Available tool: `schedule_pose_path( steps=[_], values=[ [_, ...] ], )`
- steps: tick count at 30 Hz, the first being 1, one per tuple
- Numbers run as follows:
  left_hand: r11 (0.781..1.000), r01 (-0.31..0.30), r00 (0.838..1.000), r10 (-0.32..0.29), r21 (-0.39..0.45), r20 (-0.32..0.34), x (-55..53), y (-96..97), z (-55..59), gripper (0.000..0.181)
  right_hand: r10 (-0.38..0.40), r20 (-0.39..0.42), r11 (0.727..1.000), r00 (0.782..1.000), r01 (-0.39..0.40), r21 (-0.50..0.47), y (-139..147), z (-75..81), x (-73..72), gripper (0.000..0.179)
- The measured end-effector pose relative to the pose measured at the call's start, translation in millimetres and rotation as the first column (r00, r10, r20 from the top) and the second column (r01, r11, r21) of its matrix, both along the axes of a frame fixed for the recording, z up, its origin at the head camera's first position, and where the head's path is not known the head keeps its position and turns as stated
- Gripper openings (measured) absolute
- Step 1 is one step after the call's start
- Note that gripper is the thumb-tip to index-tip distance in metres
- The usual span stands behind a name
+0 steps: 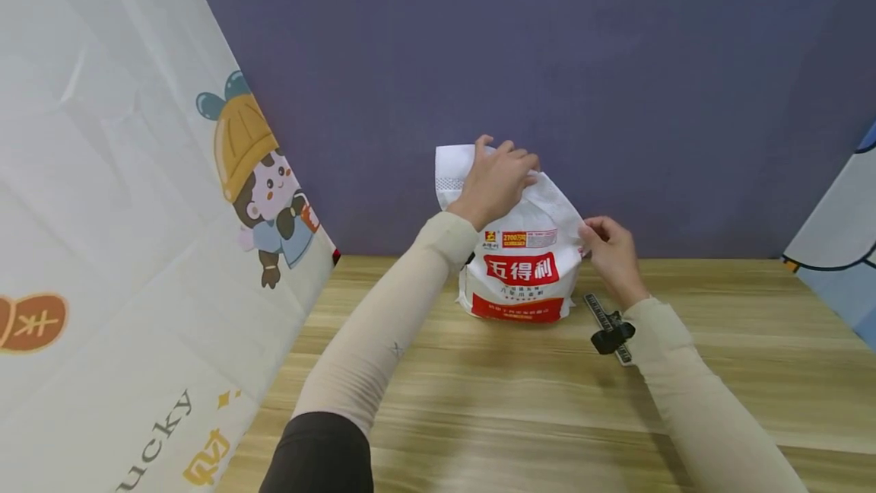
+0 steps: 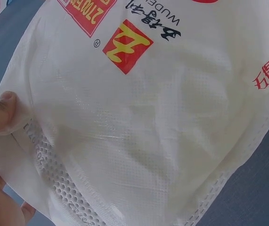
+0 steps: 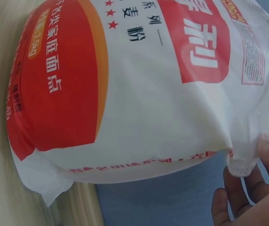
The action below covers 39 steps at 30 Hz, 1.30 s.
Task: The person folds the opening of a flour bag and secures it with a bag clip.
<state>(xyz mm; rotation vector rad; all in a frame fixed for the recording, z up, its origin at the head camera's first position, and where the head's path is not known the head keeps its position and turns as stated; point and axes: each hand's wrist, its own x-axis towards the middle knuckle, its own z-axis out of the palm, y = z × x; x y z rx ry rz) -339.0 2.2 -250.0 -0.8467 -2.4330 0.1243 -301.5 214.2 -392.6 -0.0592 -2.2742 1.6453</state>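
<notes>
A white flour bag point(image 1: 515, 287) with red printing stands upright on the wooden table, against the dark back wall. At its top edge my left hand point(image 1: 496, 182) grips the white band, fingers over the far side and thumb on the near side. In the left wrist view, the left thumb point(image 2: 4, 110) presses the plastic beside a strip of small holes. My right hand point(image 1: 611, 253) pinches the bag's upper right corner between thumb and fingers. The right wrist view shows that pinched corner point(image 3: 241, 162) and the bag's bulging lower part.
Wood-grained table point(image 1: 493, 417) stretches in front of the bag. The dark blue wall point(image 1: 547, 59) rises right behind it. A white sheet with cartoon prints point(image 1: 137, 196) hangs on the left, another printed panel point(image 1: 838, 249) on the right. A dark slotted strip point(image 1: 602, 314) shows beside the right wrist.
</notes>
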Motion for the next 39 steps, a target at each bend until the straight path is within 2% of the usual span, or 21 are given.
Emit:
schedule_pose_path(
  steps=[13, 21, 33, 39],
  values=[
    [0.999, 0.023, 1.0, -0.023, 0.029, -0.005, 2.1, -1.5, -0.7, 0.023, -0.025, 0.033, 0.999, 0.999, 0.024, 0.021, 7.7, -8.0, 3.7, 0.036],
    [0.999, 0.034, 0.999, -0.034, 0.027, -0.017, 3.9, -1.2, 0.9, 0.024, -0.035, 0.046, 0.999, 0.998, 0.035, 0.013, 8.3, -5.3, 6.2, 0.037],
    [0.999, 0.017, 1.0, -0.017, 0.033, -0.024, 5.9, -2.6, 1.9, 0.023, -0.047, 0.018, 0.998, 0.999, 0.047, 0.04, 8.3, -6.9, 7.7, 0.036],
    [0.999, 0.023, 1.0, -0.022, 0.028, -0.015, 7.0, -2.2, 0.0, 0.024, -0.054, 0.039, 0.998, 0.998, 0.053, 0.033, 9.1, -9.6, 7.2, 0.035]
  ],
)
